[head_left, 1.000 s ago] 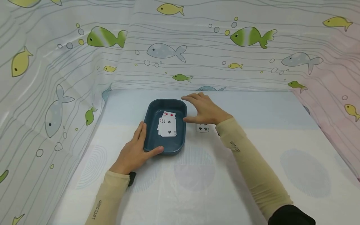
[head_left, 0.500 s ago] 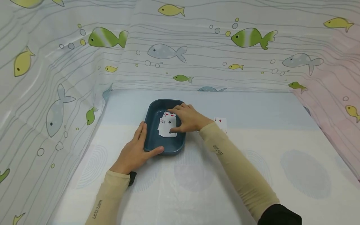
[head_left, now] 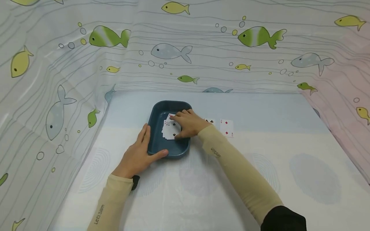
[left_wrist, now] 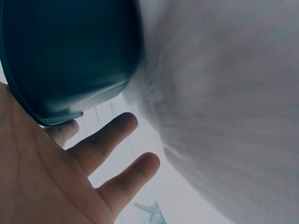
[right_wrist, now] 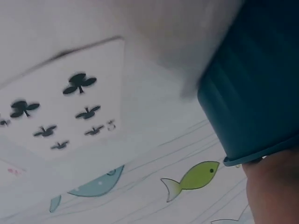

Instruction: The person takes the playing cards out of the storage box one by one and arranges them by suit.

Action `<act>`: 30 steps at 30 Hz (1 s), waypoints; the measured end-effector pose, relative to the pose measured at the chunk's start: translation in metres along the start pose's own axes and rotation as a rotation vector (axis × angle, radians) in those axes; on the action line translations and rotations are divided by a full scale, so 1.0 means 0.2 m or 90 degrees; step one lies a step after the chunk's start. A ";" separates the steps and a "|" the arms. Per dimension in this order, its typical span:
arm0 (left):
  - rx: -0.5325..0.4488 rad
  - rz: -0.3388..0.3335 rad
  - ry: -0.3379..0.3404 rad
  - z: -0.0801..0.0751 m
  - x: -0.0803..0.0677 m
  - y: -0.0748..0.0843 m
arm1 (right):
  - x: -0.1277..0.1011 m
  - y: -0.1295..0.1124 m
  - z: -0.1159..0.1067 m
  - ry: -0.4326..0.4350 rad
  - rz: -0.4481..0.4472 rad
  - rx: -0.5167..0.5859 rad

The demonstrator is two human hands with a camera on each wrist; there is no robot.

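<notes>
A dark blue rectangular tray [head_left: 156, 141] stands on the table, holding a small fanned pile of playing cards [head_left: 169, 131] with a two of spades on top. My left hand [head_left: 137, 157] rests against its left side, fingers straight, the thumb lying over the near rim. In the left wrist view the fingers [left_wrist: 105, 140] spread beside the tray wall [left_wrist: 74, 56]. My right hand [head_left: 188, 123] reaches over the tray's right rim; its thumb and fingertips are spread over the pile's right part, which they partly hide. In the right wrist view mostly tray wall [right_wrist: 257, 84] shows.
Right of the tray, a clubs card [head_left: 210, 121] lies face up, partly hidden behind the right hand and sleeve. Beside it lies a two of diamonds [head_left: 226, 126]. A fish-patterned sheet [head_left: 214, 64] hangs behind and beside the table.
My right hand has moved left from beside the tray, over its rim and onto the cards. The two of diamonds and part of the clubs card are uncovered. The left hand stays put.
</notes>
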State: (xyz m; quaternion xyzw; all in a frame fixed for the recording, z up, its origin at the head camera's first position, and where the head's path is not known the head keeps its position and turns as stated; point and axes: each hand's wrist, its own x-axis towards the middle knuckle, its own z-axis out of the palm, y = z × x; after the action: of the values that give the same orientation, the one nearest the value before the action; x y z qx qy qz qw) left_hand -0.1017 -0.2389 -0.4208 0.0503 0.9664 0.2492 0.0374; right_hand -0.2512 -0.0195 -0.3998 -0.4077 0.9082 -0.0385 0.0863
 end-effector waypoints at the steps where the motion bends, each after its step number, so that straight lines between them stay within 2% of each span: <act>1: -0.001 0.000 0.000 0.00 0.00 0.00 | 0.01 -0.01 0.00 -0.006 0.004 -0.009; 12: -0.008 0.005 0.002 0.01 0.00 -0.01 | 0.05 -0.03 0.01 -0.033 0.019 -0.069; 19: -0.004 0.004 0.005 0.01 0.00 -0.01 | 0.05 -0.03 0.03 -0.024 0.024 -0.069; 30: -0.006 0.003 0.003 0.00 0.00 0.00 | 0.04 -0.01 0.02 -0.006 -0.002 -0.059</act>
State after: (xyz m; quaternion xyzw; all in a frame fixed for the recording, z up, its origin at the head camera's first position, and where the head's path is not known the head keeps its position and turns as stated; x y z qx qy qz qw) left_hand -0.1015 -0.2387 -0.4209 0.0519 0.9652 0.2540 0.0346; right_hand -0.2536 -0.0276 -0.4048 -0.4126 0.9081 0.0053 0.0716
